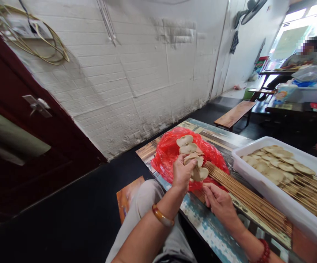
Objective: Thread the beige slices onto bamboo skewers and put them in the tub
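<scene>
Thin, pale beige round slices (188, 148) are strung in a row over the red plastic bag (166, 153). My left hand (182, 171) is closed on one of these slices, thumb on top. Below it, my right hand (219, 201) pinches a thin bamboo skewer at the lower end of the row, its stick mostly hidden by my fingers. Beside my hands a bundle of bare bamboo skewers (246, 195) lies across the bag's edge and the table. More skewered slices (276, 162) are piled in a white plastic tub (239, 155) at the right.
The patterned table (202, 223) stands close to my knees. A white brick-patterned wall (147, 84) runs along the left, with a dark red door (73, 146). Further back are a wooden bench (235, 114) and a person (298, 60) seated at another table.
</scene>
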{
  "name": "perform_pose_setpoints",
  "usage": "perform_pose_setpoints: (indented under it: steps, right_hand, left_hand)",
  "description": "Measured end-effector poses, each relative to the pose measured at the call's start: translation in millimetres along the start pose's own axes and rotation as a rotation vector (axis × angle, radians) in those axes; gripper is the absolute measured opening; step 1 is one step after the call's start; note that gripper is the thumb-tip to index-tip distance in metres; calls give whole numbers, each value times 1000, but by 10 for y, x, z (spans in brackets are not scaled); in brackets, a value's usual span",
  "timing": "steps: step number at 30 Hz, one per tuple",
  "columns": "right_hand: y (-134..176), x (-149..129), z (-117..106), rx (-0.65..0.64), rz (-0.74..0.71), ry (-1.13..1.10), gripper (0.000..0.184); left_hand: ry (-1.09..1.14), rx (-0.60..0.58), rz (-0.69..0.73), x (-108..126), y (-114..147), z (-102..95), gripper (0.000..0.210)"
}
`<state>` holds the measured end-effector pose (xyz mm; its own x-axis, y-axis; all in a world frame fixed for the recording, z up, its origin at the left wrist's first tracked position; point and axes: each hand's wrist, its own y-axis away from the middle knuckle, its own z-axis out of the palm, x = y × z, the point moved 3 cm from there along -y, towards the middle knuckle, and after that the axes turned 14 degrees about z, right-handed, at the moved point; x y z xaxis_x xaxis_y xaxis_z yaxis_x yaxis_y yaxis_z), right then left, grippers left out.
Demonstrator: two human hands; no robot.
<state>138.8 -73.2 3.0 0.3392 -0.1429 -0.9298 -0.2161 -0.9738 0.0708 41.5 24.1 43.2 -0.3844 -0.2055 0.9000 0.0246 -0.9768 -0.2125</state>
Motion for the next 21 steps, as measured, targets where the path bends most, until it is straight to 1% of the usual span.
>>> perform_pose_setpoints:
  steps: [5,10,13,16,21]
  right_hand:
    - [-7,19,12,-19,37,-52,36]
    - [5,7,24,-82,69,-106,32]
    - [10,17,26,-95,81,-124,32]
    - [10,33,36,-109,88,-111,32]
    - [13,17,35,-99,88,-105,32]
  left_hand:
    - [183,-67,-63,124,28,33,39]
    - [304,-116,-129,205,-74,-65,36]
    - [318,-66,-99,233,-208,-135,37]
    - [331,-19,-49,278,-317,-147,37]
    - [304,-38,-33,292,-346,-75,40]
